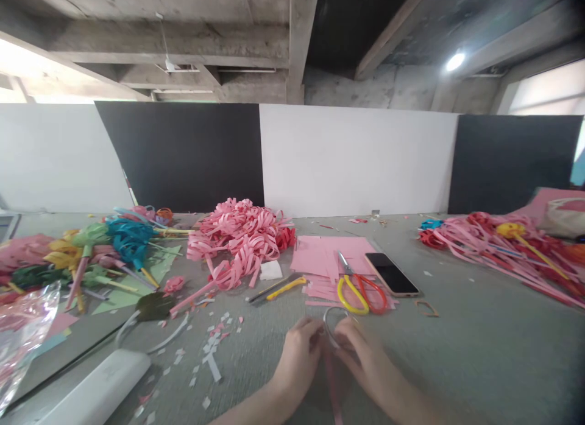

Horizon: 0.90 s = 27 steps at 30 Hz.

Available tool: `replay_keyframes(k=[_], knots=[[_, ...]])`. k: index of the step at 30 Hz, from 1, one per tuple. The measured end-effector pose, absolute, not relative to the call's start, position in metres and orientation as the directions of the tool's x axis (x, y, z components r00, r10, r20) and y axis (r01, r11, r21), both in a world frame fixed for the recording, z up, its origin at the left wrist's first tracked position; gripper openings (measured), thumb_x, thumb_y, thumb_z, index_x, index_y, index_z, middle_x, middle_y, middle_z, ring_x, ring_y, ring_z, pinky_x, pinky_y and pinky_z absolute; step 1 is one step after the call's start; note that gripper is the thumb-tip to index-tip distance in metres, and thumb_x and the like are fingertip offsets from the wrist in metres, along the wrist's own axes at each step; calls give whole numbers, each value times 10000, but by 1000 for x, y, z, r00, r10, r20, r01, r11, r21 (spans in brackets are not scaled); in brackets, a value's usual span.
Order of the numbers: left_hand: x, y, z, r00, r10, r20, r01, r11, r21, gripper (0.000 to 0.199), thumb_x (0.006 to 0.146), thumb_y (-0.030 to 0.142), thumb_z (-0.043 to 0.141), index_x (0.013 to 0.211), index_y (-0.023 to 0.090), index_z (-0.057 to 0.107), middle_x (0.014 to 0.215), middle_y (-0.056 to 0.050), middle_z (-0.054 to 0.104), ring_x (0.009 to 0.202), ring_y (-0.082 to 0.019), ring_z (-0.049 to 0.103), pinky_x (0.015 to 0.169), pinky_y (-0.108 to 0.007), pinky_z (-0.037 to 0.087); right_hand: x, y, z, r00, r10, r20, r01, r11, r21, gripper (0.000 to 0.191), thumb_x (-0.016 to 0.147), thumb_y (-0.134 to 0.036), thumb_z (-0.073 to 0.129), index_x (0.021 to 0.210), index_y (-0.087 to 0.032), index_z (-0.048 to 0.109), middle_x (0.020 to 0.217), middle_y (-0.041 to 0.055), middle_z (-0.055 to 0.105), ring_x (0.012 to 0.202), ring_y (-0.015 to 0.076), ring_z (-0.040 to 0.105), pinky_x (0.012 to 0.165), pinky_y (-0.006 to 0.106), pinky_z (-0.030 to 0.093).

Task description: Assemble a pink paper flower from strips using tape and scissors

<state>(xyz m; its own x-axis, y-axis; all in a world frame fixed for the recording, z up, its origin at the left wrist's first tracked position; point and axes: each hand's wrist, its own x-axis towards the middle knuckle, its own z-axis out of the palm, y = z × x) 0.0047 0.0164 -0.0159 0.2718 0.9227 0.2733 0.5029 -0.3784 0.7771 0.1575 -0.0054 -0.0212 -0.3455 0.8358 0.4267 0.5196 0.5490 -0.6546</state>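
My left hand [298, 355] is closed, its fingertips pinched at the upper end of a pink paper strip [333, 391] that hangs down toward the table's near side. Close beside it, my right hand [362, 347] has its fingers curled on a thin pale ring [325, 318], which looks like a roll of clear tape. Slight blur covers both sets of fingertips. Just beyond the hands lie scissors [346, 269] with one yellow and one red handle, on top of cut pink strips [320, 289] and pink paper sheets [315, 254].
A black phone [393, 274] lies right of the scissors. Left are a utility knife [286, 288], curled pink paper [237, 239], paper flowers [130, 236], paper scraps [212, 346] and a white device [98, 388]. More pink strips [484, 245] lie far right. Upright panels [359, 160] stand behind.
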Motion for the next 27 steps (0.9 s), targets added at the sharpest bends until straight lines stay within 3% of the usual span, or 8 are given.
replay_keyframes(k=[17,21,24,27], knots=[[2,23,-20,227,954,197,409,-277,870,138,649,151,457,656,144,594,588,15,570,578,-113,499,555,-198,370,156,-10,-20,-382,816,433,570,577,-585,227,788,-40,397,904,-227,451,899,22,493,865,143,501,775,264,426],[-2,24,-11,295,928,227,519,-355,778,124,649,135,446,624,150,567,549,33,529,542,-95,463,519,-183,341,156,-4,-20,-331,828,452,620,552,-557,269,788,-42,379,979,-216,456,958,52,472,923,164,482,812,311,412],[-2,20,5,395,900,184,613,-407,677,142,647,111,440,638,154,575,579,19,567,556,-99,498,525,-182,354,157,0,-18,-310,836,453,666,531,-524,210,785,-44,364,831,-194,503,886,47,475,820,155,507,745,298,437],[2,6,20,374,923,93,777,-366,512,229,688,102,405,817,136,592,720,-50,634,636,-142,571,566,-218,403,158,1,-14,-258,846,466,716,491,-496,202,780,-54,365,694,-189,489,817,34,480,730,143,510,678,279,446]])
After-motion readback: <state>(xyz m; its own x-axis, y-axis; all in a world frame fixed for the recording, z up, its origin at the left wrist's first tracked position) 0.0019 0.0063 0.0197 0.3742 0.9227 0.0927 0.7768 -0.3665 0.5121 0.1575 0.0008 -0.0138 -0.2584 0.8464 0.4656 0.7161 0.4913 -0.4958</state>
